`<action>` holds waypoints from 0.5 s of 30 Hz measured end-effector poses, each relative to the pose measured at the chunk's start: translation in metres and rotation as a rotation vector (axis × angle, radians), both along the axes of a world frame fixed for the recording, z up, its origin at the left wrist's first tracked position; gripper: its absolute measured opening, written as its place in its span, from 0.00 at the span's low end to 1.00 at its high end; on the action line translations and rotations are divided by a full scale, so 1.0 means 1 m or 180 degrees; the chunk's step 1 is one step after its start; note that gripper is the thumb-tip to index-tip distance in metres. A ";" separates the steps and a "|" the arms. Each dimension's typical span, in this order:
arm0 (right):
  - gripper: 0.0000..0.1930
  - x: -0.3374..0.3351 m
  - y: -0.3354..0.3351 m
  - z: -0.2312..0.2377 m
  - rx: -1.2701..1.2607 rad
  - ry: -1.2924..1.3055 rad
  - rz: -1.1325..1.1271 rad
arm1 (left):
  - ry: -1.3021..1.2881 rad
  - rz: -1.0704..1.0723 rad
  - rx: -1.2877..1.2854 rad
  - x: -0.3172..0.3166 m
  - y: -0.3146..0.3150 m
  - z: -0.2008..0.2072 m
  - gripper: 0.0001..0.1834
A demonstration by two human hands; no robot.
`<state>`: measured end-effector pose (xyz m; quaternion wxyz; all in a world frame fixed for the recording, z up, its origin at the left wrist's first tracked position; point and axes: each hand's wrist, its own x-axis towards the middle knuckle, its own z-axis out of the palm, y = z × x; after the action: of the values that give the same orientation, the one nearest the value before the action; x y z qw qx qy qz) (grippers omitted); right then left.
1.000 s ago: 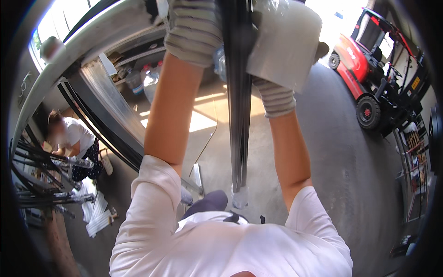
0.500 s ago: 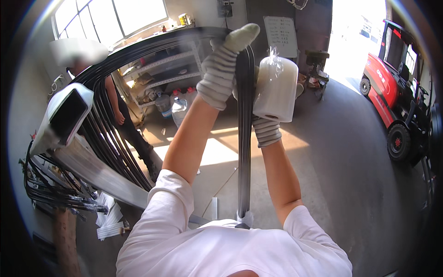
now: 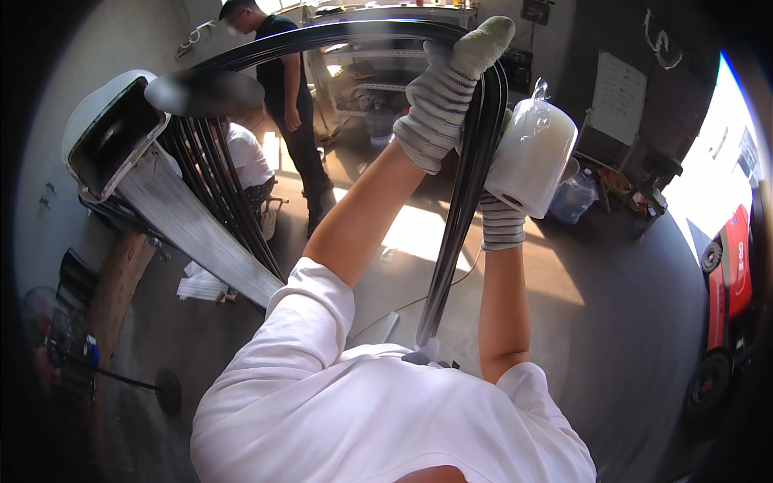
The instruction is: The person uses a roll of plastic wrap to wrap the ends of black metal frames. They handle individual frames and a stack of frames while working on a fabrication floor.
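Raised in front of me, my left hand [image 3: 447, 97], in a white glove with grey stripes, is closed round a bundle of long black strips [image 3: 463, 201]. From there the strips arch away to the left and also hang down toward my chest, where clear wrap covers their lower end. On the right side of the bundle, my right hand [image 3: 501, 221], gloved alike, holds up a roll of clear stretch film [image 3: 535, 157]. The roll hides most of that hand's fingers. A loose tail of film sticks up from its top.
At left stands a white frame with a dark hollow end [image 3: 121, 141], a pale streaked bar [image 3: 197, 217] sloping from it. More black strips [image 3: 213, 177] hang behind. One person [image 3: 286, 80] stands, another [image 3: 248, 153] sits low. A red forklift [image 3: 737, 258] is far right.
My view has turned left, so the forklift and whiteboard sit further right. The seated person has come into sight. Both hands keep their hold on the strips and the roll.
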<state>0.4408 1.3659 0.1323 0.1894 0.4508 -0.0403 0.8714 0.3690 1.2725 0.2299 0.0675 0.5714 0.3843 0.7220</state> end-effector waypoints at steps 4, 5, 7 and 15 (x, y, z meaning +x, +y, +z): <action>0.51 -0.014 -0.023 -0.018 0.0006 -0.0111 0.0676 | -0.0089 0.0277 -0.0242 -0.009 -0.038 -0.007 0.30; 0.51 -0.017 -0.027 -0.023 0.0025 -0.0143 0.0827 | -0.0125 0.0315 -0.0316 -0.009 -0.047 -0.011 0.31; 0.45 -0.027 -0.030 -0.032 0.0280 -0.0210 0.1140 | -0.0195 0.0194 -0.0446 -0.013 -0.063 -0.019 0.32; 0.37 -0.091 -0.052 -0.076 0.1754 -0.2927 0.0774 | -0.0854 -0.1047 0.0486 0.022 -0.133 -0.081 0.23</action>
<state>0.3500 1.3141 0.0560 -0.0748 0.0579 -0.2933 0.9513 0.3912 1.1400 0.1486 0.1914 0.5287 0.2177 0.7977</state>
